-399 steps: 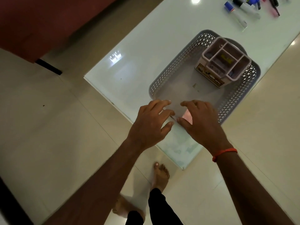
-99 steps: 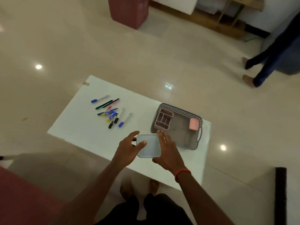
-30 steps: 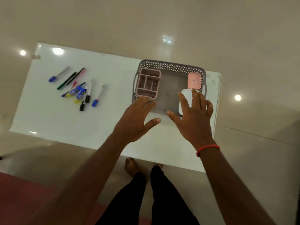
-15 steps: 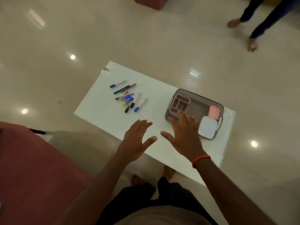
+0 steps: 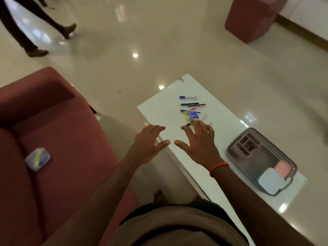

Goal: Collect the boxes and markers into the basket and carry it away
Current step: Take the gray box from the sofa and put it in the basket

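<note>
A grey perforated basket (image 5: 282,148) stands on the white table (image 5: 159,107) at the right. Inside it are a pink divided organiser (image 5: 247,145), a pink box (image 5: 282,169) and a pale blue box (image 5: 271,181). Several markers (image 5: 190,110) lie loose on the table's far part. My left hand (image 5: 147,144) and my right hand (image 5: 199,143) hover with spread fingers, holding nothing, the right one just short of the nearest markers. A clear box (image 5: 37,158) with something yellow inside lies on the maroon sofa seat at the left.
The maroon sofa (image 5: 53,157) fills the left side, close to the table's near edge. A maroon block (image 5: 252,18) stands at the back right. Another person's legs (image 5: 32,27) are at the top left on the glossy floor.
The view has swung left, so the sofa and the clear box on it show. Both hands have left the basket and now hang near the markers, still spread with nothing in them.
</note>
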`<state>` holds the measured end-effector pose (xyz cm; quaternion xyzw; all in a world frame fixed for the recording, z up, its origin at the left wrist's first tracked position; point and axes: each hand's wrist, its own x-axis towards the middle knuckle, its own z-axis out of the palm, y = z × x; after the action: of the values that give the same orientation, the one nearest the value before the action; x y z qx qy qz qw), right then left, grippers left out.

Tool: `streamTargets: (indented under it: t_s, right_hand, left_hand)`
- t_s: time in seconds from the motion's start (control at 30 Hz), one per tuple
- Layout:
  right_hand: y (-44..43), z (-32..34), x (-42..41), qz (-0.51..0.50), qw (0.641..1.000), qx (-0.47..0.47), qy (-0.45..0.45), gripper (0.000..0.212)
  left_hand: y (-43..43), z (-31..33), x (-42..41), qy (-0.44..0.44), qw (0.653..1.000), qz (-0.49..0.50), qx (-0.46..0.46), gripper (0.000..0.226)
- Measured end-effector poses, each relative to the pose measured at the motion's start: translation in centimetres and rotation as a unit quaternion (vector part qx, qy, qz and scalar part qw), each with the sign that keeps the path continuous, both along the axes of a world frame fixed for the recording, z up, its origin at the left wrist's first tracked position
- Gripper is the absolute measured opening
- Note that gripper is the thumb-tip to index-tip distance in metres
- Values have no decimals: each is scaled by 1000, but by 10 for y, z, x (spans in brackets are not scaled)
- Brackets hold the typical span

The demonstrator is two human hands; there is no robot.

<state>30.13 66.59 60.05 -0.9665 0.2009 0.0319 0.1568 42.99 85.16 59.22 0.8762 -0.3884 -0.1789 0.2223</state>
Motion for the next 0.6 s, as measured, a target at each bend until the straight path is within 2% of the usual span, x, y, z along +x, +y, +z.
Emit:
streamTargets:
  t_s: [0.3,0.6]
  right_hand:
    - [66,3,82,111,994,0,-7,70]
    - [94,10,157,219,976,2,-8,65]
  left_hand:
    - [90,-5,42,3,994,108,9,71]
    - [131,-11,69,28,967,254,4,78]
